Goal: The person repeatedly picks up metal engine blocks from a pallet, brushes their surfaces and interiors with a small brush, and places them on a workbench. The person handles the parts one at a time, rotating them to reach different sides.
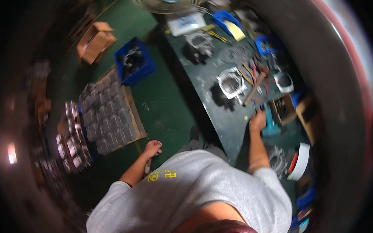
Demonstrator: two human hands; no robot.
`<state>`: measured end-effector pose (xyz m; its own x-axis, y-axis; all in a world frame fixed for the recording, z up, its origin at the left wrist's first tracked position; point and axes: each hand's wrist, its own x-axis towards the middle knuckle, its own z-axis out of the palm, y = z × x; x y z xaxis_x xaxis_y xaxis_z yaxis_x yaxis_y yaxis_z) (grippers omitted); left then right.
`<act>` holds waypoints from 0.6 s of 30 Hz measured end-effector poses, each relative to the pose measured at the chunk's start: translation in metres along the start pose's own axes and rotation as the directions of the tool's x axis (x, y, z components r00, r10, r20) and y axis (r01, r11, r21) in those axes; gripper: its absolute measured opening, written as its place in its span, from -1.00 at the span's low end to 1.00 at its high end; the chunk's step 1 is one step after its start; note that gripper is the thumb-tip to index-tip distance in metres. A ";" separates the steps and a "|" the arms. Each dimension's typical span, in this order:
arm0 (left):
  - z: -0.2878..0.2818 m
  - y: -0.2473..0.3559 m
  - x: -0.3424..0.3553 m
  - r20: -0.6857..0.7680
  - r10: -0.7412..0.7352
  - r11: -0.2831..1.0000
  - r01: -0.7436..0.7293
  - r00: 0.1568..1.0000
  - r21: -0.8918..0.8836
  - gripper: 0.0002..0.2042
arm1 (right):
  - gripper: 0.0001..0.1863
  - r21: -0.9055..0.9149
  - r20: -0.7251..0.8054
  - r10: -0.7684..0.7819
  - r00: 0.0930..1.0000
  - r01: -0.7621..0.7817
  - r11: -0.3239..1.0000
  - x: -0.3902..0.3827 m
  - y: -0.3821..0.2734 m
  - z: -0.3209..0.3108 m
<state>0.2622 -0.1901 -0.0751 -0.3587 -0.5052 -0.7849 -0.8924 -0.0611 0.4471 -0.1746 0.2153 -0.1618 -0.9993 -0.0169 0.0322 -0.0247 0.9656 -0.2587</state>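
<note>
My right hand [258, 121] is over the dark green workbench [231, 133], its fingers curled closed. Whatever is in them is too small and blurred to make out. Just right of it lies a teal power tool [270, 123]. Beyond the hand lies a hammer with a wooden handle [254, 90], among several pliers-like tools [247, 74]. A silver metal casting with a round opening [231, 83] rests farther up the bench. My left hand [154, 148] hangs low beside my body, off the bench, fingers curled. A pale strip shows beneath it; whether the hand holds it is unclear.
Grey metal parts [109, 117] are stacked on a pallet at left, behind them a blue crate [134, 62] and a cardboard box [96, 42]. A fan [170, 0] stands at the far end. On the bench are blue bins [228, 24], more castings [283, 82] and a small carton [283, 108].
</note>
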 end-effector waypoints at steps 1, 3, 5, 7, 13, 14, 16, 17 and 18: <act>0.000 0.002 -0.004 -0.011 -0.015 1.000 0.015 1.000 0.009 -0.79 | -0.88 0.023 -0.033 -0.008 0.999 0.009 1.000 -0.002 0.001 0.002; -0.002 -0.002 -0.017 -0.038 -0.015 1.000 0.014 0.999 -0.019 -0.78 | -0.81 0.004 -0.066 -0.019 0.998 0.019 1.000 -0.007 -0.006 0.000; -0.004 -0.017 -0.026 -0.057 -0.022 0.999 0.020 0.998 -0.042 -0.77 | -0.73 -0.003 0.019 0.017 1.000 -0.017 1.000 -0.010 -0.015 -0.009; -0.004 -0.035 -0.034 -0.065 -0.030 0.997 0.026 0.997 -0.071 -0.74 | -0.67 0.029 -0.069 -0.069 0.995 0.071 0.997 -0.017 -0.015 -0.014; 0.010 -0.158 -0.032 -0.138 -0.044 0.950 -0.001 0.990 -0.311 -0.80 | -0.67 0.325 -0.119 -0.217 0.969 0.245 0.913 -0.086 -0.043 -0.033; 0.006 -0.164 -0.037 -0.129 -0.076 0.961 0.038 0.989 -0.273 -0.81 | -0.68 0.363 -0.183 -0.334 0.925 0.379 0.851 -0.100 -0.045 -0.027; 0.011 -0.216 -0.041 -0.199 -0.009 0.946 -0.057 0.980 -0.320 -0.75 | -0.69 0.423 -0.117 -0.461 0.879 0.465 0.778 -0.141 -0.066 -0.021; 0.016 -0.252 -0.039 -0.267 0.023 0.944 -0.108 0.964 -0.310 -0.72 | -0.70 0.460 -0.088 -0.520 0.849 0.498 0.735 -0.159 -0.080 -0.016; 0.018 -0.268 -0.041 -0.265 -0.045 0.926 -0.059 0.963 -0.373 -0.70 | -0.70 0.500 -0.028 -0.578 0.815 0.512 0.698 -0.171 -0.084 -0.001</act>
<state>0.5109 -0.1377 -0.1707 -0.2328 -0.7117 -0.6628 -0.7029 -0.3478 0.6204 -0.0015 0.1373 -0.1448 -0.7999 -0.5647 0.2032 -0.5426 0.5359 -0.6468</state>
